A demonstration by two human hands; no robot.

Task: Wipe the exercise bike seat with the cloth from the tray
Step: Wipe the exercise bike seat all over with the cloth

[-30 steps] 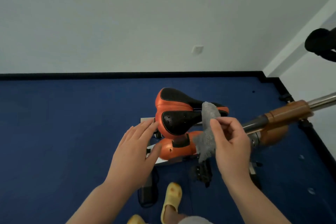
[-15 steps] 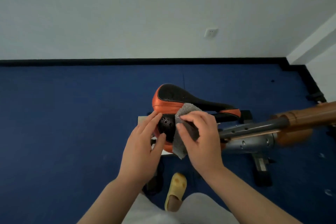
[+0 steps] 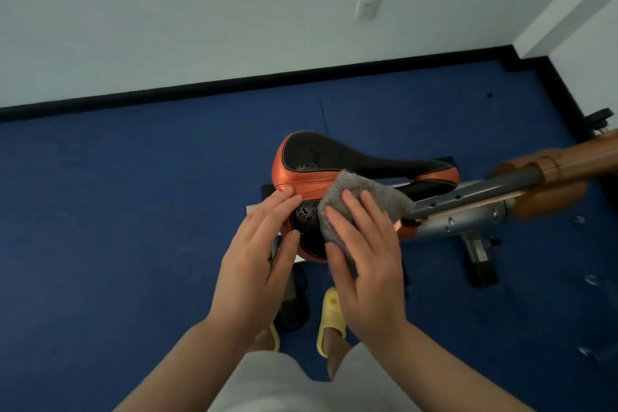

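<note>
The exercise bike seat [image 3: 321,157] is orange with black perforated pads and sits at the frame's centre, nose pointing right. A grey fluffy cloth [image 3: 364,201] lies over the seat's near half. My right hand [image 3: 364,257] presses flat on the cloth, fingers spread, thumb hooked around its lower edge. My left hand [image 3: 257,254] rests against the seat's rear left edge, fingertips touching the orange rim, holding nothing. The near pad is mostly hidden under the cloth and my hands.
The bike's grey and orange frame tube [image 3: 501,191] runs right from under the seat. A black foot piece [image 3: 481,264] stands on the blue floor [image 3: 117,211]. My feet in yellow slippers [image 3: 331,321] are below the seat. A white wall [image 3: 234,10] stands behind.
My right hand brought the hanging cloth down onto the seat and spread flat over it. My left hand moved in until it touched the seat's rear edge. The view tilted down.
</note>
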